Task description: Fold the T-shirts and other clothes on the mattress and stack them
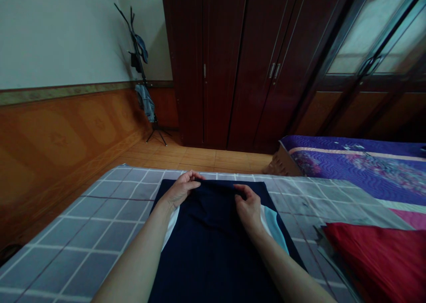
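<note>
A navy garment [213, 249] with white and light-blue side panels lies spread on the checked cloth; its exact kind cannot be made out. At its far edge, my left hand [184, 188] pinches the fabric between thumb and fingers. My right hand [249, 205] grips the same far edge a little to the right, fingers bent inward. Between the two hands the edge is slightly lifted, and small wrinkles run below it. The near end of the garment passes out of view at the bottom.
Grey checked cloth [109, 218] covers the surface under the garment. To the right lies a folded red cloth [379, 254] on other fabric. Beyond are a purple bedspread [366, 161], a dark wardrobe [222, 72] and a coat stand [139, 59] with items hanging on it.
</note>
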Motion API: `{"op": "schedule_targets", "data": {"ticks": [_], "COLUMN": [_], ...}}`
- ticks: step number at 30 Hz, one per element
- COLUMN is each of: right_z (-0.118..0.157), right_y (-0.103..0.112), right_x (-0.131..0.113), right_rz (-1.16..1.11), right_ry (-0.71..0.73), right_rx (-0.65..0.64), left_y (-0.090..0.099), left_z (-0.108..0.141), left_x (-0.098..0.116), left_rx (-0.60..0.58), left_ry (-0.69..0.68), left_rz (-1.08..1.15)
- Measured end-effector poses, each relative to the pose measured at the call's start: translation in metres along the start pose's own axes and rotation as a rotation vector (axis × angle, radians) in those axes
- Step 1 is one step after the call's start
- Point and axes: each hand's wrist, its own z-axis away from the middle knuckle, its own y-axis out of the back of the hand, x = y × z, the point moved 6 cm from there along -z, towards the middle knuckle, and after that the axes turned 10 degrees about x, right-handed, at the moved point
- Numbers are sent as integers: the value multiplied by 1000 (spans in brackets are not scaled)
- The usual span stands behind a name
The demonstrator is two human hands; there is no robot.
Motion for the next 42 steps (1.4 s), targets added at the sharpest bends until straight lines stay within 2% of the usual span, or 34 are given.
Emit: {"op": "schedule_targets", "data": {"ticks": [4, 6, 9, 13, 17, 22, 27, 33, 38, 42], "right_z": [1, 2, 4, 4, 5, 11, 16, 8, 12, 16], "right_y": [3, 4, 5, 2, -2, -2, -3, -3, 0, 0], "right_x": [-5, -8, -11, -14, -15, -31, -36, -22, -31, -42], "right_rz": [-53, -69, -86, -81, -53, -82, -76, 69, -66, -184], "right_ry": [5, 6, 11, 13, 14, 92, 144, 51, 118, 154], "right_rx": [28, 32, 23, -11, -81, -136, -205, -189, -207, -255], "left_y": [0, -5, -15, -18, -19, -24, -25, -26, -24, -26], "left_z": [0, -1, 0, 3, 7, 10, 13, 21, 28, 28], "left_x": [-2, -2, -2, -1, -3, -3, 10, 14, 8, 9], "left_rx": [50, 31, -15, -42, -99, -178, -207, -397, -510, -529], "left_ry": [13, -6, -36, -55, -16, 14, -64, -10, 129, 108], "left_rz": [-335, -404, -392, -344, -238, -153, -230, -366, -344, -327]}}
